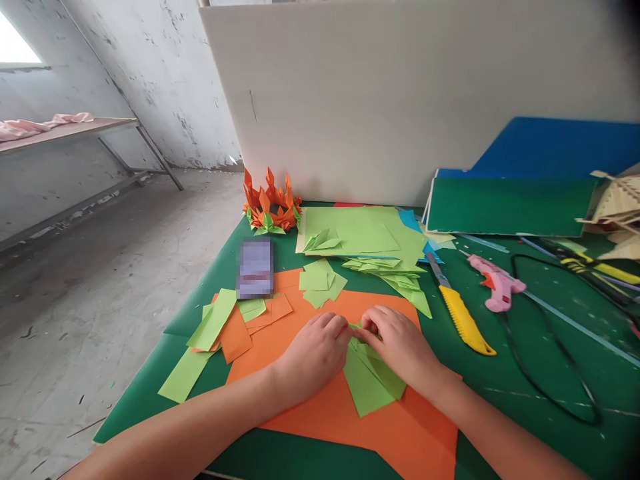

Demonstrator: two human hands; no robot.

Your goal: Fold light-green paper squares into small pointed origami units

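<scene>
Green paper piece point(356, 325), between left hand point(313, 350) and right hand point(397, 340): largely hidden by fingers. Rectangular item point(255, 268), near surface's point(530, 440) left edge: face pixelated, unreadable. Orange sheet point(425, 440), near edge: cut off below. Wooden object point(620, 207), far right corner: cut off.
</scene>
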